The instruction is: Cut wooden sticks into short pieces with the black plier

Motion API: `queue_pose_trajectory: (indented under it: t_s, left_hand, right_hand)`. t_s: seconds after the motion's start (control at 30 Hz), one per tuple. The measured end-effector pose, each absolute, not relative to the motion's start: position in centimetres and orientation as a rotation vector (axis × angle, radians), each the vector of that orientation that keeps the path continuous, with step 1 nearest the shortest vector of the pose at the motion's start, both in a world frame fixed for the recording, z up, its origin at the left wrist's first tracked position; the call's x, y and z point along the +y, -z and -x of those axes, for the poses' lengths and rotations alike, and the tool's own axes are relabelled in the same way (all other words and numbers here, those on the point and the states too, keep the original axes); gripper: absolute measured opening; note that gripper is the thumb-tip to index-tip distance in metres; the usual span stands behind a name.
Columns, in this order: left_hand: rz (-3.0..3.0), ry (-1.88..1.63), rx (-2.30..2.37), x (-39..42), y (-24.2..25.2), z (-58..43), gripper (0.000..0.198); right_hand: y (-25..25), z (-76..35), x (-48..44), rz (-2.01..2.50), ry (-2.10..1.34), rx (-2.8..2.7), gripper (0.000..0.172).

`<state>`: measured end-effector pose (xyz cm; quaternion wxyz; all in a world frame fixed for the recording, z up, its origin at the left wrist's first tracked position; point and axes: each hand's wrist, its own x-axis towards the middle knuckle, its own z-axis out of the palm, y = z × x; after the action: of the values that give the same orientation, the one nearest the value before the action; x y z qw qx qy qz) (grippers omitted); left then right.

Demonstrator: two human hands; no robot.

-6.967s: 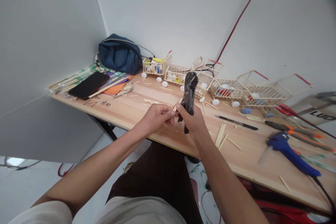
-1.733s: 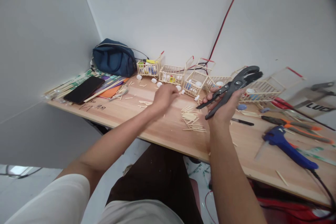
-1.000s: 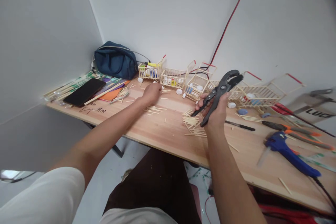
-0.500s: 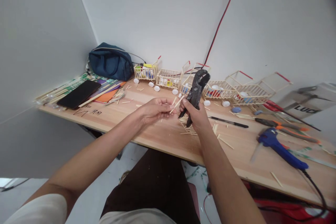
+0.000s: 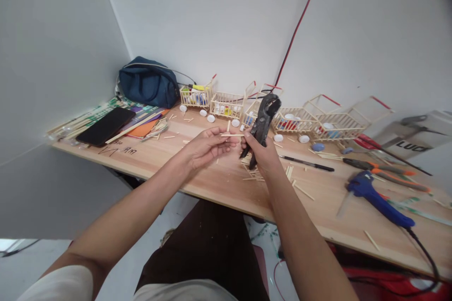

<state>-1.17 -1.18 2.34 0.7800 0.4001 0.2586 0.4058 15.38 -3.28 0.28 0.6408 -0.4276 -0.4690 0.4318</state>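
Observation:
My right hand [image 5: 263, 150] is closed around a black hand cutter [image 5: 262, 124], its jaws pointing up. Between that hand's thumb and finger sits one end of a thin wooden stick [image 5: 233, 135], which lies level across to my left hand [image 5: 208, 147]. The left fingers are pinched, with a second short stick [image 5: 228, 125] rising upright from them. Below the cutter, a pile of cut sticks [image 5: 256, 176] lies on the wooden table [image 5: 219, 188], partly hidden by my right hand.
Small stick-built shopping carts [image 5: 228, 103] with bottle-cap wheels line the wall. A blue glue gun [image 5: 381, 200], orange-handled pliers [image 5: 384, 174] and a black pen [image 5: 307, 163] lie to the right. On the left are a phone [image 5: 106, 126] and a blue pouch [image 5: 148, 82].
The stick between my hands has turned from slanted to level. A second short stick now stands upright at my left fingers. The cutter has barely moved.

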Motion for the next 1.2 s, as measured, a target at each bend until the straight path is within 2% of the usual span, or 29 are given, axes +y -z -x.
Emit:
queue_pose_trajectory:
  t_s: [0.13, 0.4, 0.6, 1.0, 1.2]
  left_hand:
    - [-0.823, -0.978, 0.55, -1.5, -1.7, -0.1, 0.008]
    - [-0.873, -1.168, 0.595, -1.8, -1.5, -2.6, 0.018]
    - [-0.971, -1.047, 0.572, -1.2, -2.3, -1.6, 0.02]
    - [-1.378, -0.808, 0.843, -1.2, -1.6, 0.1, 0.024]
    - [-1.436, -0.761, 0.75, -1.7, -1.2, 0.6, 0.027]
  right_hand:
    - [0.0, -14.9, -3.2, 1.033, -0.906, -1.119, 0.033]
    - [0.5, -14.4, -3.1, 1.028, -0.859, -1.136, 0.041]
    - [0.3, -14.5, -3.4, 1.029, -0.916, -1.237, 0.04]
    - [0.6, -15.4, -3.3, 1.164, -0.825, -1.328, 0.038]
    - [0.4, -15.5, -3.4, 1.219, -0.849, -1.21, 0.04]
